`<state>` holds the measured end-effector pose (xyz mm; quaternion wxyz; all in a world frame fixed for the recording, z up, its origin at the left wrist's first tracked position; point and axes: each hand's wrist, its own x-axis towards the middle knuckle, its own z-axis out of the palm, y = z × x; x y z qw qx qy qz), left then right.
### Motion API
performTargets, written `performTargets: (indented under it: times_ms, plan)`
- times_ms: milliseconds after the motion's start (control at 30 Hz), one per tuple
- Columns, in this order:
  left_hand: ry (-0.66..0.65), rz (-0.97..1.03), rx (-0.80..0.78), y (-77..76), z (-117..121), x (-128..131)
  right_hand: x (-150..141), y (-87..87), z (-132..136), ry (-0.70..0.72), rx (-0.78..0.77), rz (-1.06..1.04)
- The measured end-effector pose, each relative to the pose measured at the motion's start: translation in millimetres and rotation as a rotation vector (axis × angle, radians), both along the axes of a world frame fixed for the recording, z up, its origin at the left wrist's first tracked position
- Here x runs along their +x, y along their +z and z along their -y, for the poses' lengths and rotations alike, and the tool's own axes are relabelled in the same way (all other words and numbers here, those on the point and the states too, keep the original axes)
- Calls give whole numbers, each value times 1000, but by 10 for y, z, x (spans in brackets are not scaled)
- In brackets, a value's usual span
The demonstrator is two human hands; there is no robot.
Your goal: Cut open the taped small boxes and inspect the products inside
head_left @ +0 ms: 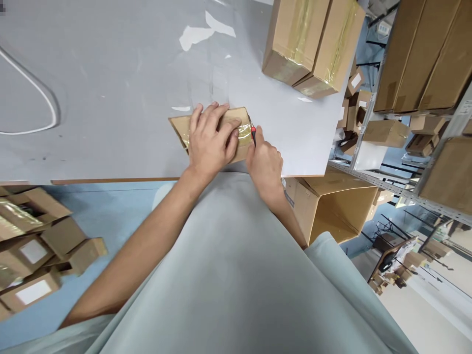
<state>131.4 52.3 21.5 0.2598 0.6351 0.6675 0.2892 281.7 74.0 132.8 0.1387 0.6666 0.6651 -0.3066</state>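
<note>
Head view, only one there is: the cardboard box (241, 153) lies on the grey table (121, 83) near its front edge, right in front of the person, under the left hand (212, 140). Left palm is down on it, fingers slightly spread, pressing rather than gripping. Right hand (266, 160) is closed around the red-and-black handle of a cutter (253, 135), thin blade pointing away from the body along the box's right edge. Whether the blade is in the board or just against it: can't tell. Progress, my read: cutting is mid-job. Box is positioned and braced, tool is at the edge. Clear tape (245, 132) is still on the top face, no lifted flap visible there; the left hand hides much of that face, so any cut under it can't be confirmed. Left end shows a dark gap along its rim, so that side may be already parted, not certain. What's left looks like the rest of the right edge. Two taped cartons (298, 34) stand together farther back on the right, untouched, tape on. White paper scraps (197, 35) lie loose beyond the box.
</note>
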Motion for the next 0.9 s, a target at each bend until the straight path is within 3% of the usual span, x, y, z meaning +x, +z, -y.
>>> performTargets:
  times_ms: [333, 733, 900]
  plan:
    - [-29, 48, -38, -38, -19, 26, -59, 126, 75, -41, -17, 60]
    - [-124, 220, -50, 68, -54, 91, -33, 166, 239, -112, 0, 139]
    - [-128, 175, -88, 88, -66, 89, -98, 176, 291, -137, -30, 190]
